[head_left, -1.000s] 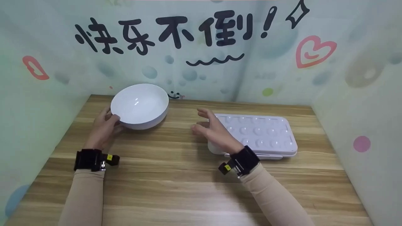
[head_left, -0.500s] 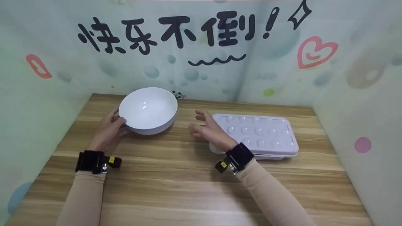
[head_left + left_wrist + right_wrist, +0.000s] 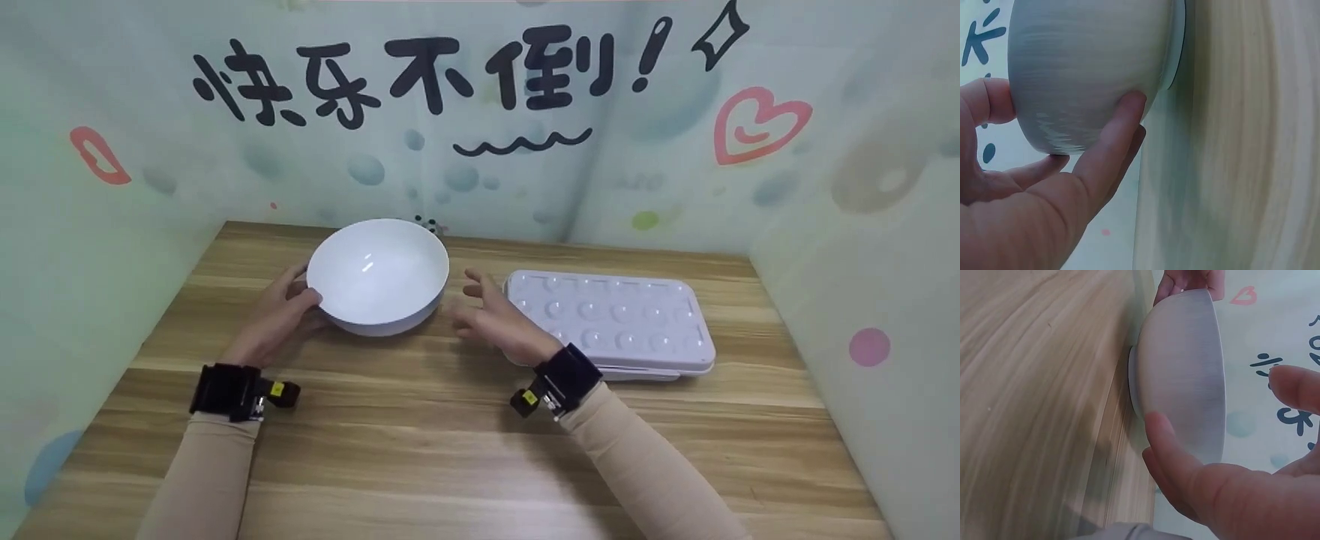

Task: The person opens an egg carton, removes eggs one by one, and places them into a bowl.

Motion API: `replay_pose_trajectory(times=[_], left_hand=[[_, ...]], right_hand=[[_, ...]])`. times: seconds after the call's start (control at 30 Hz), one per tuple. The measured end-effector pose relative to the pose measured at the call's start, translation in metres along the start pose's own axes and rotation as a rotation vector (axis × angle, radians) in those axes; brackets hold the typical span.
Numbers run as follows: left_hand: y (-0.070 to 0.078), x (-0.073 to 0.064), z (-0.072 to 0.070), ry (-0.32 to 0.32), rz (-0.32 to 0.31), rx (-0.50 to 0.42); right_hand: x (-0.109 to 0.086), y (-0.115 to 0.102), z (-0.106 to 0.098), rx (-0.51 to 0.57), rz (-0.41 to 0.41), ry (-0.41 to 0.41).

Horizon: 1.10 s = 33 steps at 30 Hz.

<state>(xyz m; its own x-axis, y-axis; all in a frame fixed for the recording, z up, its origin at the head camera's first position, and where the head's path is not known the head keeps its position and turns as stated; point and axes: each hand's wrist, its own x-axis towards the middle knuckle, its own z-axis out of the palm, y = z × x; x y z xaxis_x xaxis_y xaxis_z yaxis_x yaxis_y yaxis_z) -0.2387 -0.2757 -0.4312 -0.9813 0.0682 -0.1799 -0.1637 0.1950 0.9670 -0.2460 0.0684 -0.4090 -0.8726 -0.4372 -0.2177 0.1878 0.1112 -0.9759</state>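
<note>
A white round bowl is at the back of the table, left of centre, its opening tipped slightly toward me. My left hand grips its left side, thumb at the rim. In the left wrist view, the fingers spread along the outer wall of the bowl, and its foot ring is close over the wood. My right hand hovers just right of the bowl, fingers loosely bent and holding nothing. The right wrist view has its fingers and thumb apart on either side of the bowl's wall.
A pale lidded plastic egg box with rows of domed bumps lies on the wooden table, partly under my right hand and wrist. Printed cloth walls stand behind the table and along both sides.
My left hand has carried the bowl to the right and slightly toward me. My right hand has shifted a little to the left, so the gap between it and the bowl has narrowed.
</note>
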Motion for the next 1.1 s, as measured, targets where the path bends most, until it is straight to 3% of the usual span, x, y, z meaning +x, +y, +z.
replay_pose_trajectory(times=[0.23,0.5,0.77,1.1], left_hand=[[0.000,0.000,0.008,-0.066,0.032,0.045],[0.000,-0.001,0.015,-0.146,0.031,0.038],[-0.003,-0.001,0.018,-0.147,0.040,0.036],[-0.005,0.002,0.022,-0.167,0.066,0.011]], right_hand=[[0.004,0.005,0.003,-0.017,-0.024,0.052],[0.001,0.009,0.003,-0.186,-0.079,0.117],[-0.004,0.011,0.003,-0.331,-0.161,0.135],[-0.010,0.009,0.002,-0.384,-0.165,0.145]])
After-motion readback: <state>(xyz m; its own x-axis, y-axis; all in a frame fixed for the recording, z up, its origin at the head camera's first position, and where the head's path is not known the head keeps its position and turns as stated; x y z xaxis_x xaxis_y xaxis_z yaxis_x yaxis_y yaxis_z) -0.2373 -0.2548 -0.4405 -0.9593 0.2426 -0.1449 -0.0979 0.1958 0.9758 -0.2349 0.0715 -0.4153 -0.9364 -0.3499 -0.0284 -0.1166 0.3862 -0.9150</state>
